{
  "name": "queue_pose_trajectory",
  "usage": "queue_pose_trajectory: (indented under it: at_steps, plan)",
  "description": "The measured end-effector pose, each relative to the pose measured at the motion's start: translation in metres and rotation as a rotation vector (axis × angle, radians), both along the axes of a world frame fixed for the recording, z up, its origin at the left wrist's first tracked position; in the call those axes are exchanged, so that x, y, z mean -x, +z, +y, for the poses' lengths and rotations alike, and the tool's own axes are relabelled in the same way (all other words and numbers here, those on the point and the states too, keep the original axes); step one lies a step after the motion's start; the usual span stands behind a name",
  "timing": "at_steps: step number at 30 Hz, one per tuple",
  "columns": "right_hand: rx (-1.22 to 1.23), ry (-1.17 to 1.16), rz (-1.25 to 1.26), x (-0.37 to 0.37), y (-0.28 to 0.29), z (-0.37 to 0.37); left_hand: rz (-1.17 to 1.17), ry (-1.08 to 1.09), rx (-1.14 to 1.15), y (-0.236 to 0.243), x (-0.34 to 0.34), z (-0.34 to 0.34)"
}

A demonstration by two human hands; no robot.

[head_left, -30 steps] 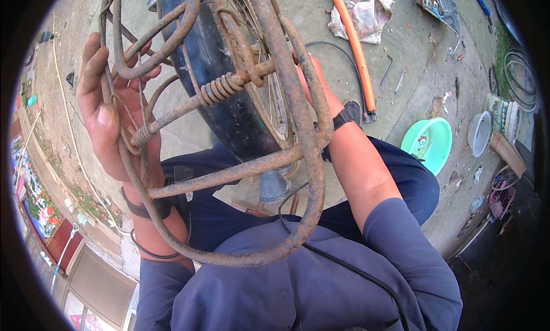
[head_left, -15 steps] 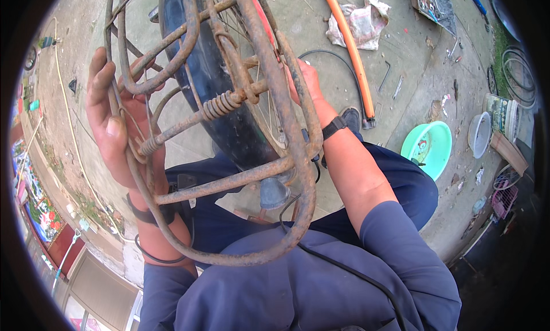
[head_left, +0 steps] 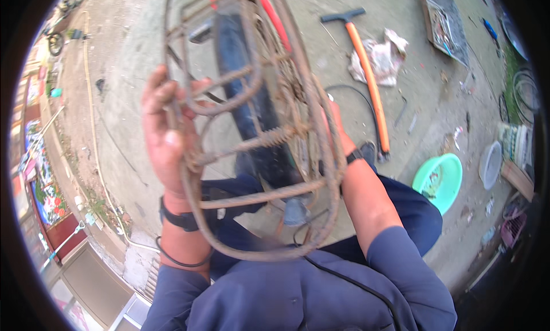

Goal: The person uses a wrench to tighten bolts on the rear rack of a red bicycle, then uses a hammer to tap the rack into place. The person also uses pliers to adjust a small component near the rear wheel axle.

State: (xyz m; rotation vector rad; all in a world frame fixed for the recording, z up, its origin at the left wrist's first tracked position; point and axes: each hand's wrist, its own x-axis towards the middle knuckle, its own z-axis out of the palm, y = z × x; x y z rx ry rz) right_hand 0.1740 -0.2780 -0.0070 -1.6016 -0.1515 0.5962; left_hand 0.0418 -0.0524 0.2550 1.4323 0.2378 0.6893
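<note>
Left hand (head_left: 163,133) clasps the rack (head_left: 263,194) at its left side, thumb against bent fingers; the right hand (head_left: 336,122), at the other side, is partly hidden, its hold impossible to tell. Between both hands, the rack is rusty brown and blurred, with a coiled spring (head_left: 277,137), and covers part of the tyre (head_left: 274,166). Rightward lie an orange pump (head_left: 371,82), cloth (head_left: 389,60) and green basin (head_left: 451,176)

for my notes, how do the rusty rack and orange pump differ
The rack is rusty brown; the pump is orange. The rack is an open frame of bars; the pump is a T-handled tube. The left hand touches the rack; the pump lies on the ground. Both are longer than wide.
</note>
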Motion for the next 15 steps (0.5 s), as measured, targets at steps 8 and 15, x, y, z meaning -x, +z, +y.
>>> queue_pose_trajectory:
  at_steps: [8,15]
  plan:
    - [0.177,0.162,-0.067,-0.007,0.008,-0.009,0.038,-0.053,-0.053,0.012,0.000,-0.005]
    - [0.251,0.086,-0.049,-0.028,0.059,-0.047,0.046,-0.079,-0.076,0.016,0.003,-0.001]
